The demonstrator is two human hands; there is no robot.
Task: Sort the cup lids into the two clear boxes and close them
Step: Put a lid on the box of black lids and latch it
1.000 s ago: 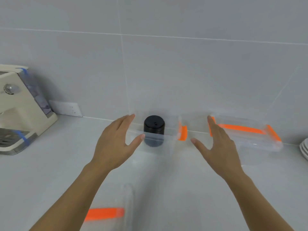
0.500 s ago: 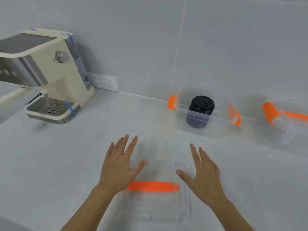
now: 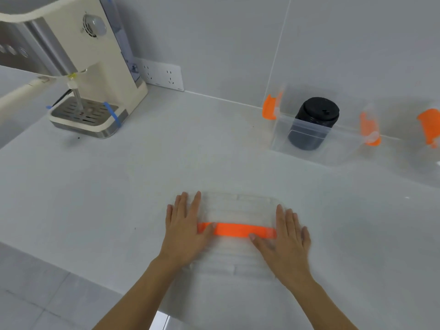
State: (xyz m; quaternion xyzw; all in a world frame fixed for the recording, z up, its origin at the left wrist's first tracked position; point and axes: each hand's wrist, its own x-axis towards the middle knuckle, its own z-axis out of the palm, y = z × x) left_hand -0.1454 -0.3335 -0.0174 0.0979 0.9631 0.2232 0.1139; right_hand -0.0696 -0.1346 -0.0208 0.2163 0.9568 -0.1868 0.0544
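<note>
A clear box lid (image 3: 238, 206) with an orange stripe (image 3: 235, 230) lies flat on the white counter near its front edge. My left hand (image 3: 185, 232) rests on the lid's left side and my right hand (image 3: 287, 236) on its right side. Both thumbs lie on the stripe. An uncovered clear box (image 3: 338, 151) with orange latches stands at the back right against the wall. It holds a stack of black cup lids (image 3: 314, 117). A second clear box (image 3: 428, 129) is cut off by the right edge.
A cream coffee machine (image 3: 95, 67) with a drip tray stands at the back left. A wall socket (image 3: 162, 75) is behind it. The counter's front edge (image 3: 71, 270) runs across the lower left, with floor tiles below.
My view swung down and left from the boxes at the wall. Both hands drew back from the boxes, came down onto the striped lid and closed on its two sides.
</note>
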